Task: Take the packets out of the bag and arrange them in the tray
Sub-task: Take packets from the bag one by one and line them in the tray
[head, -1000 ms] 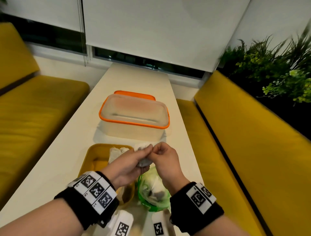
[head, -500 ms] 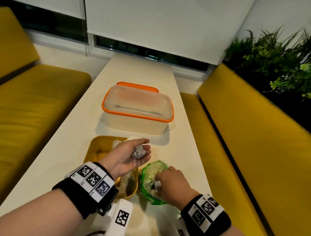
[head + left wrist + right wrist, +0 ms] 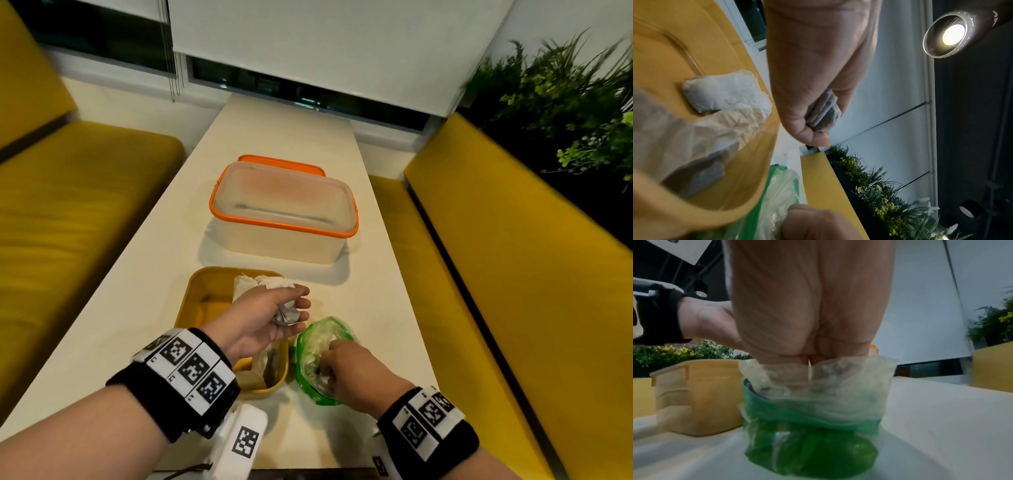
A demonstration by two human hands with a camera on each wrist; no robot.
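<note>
My left hand (image 3: 295,307) hovers over the right edge of the yellow tray (image 3: 191,291), its fingers curled round a small grey packet (image 3: 286,315). The left wrist view shows that packet (image 3: 825,112) pinched between thumb and fingers. White and grey packets (image 3: 263,282) lie in the tray, with more near its front (image 3: 270,363). A green plastic bag (image 3: 317,342) stands just right of the tray. My right hand (image 3: 346,370) reaches down into the bag's mouth (image 3: 812,373); the plastic hides its fingertips.
A clear box with an orange rim (image 3: 284,212) stands beyond the tray on the narrow white table (image 3: 376,308). Yellow benches (image 3: 85,205) flank both sides. Plants (image 3: 565,102) fill the back right.
A second ago both hands held the grey packet above the bag. The right hand has let go and dropped into the bag; the left hand keeps the packet by the tray.
</note>
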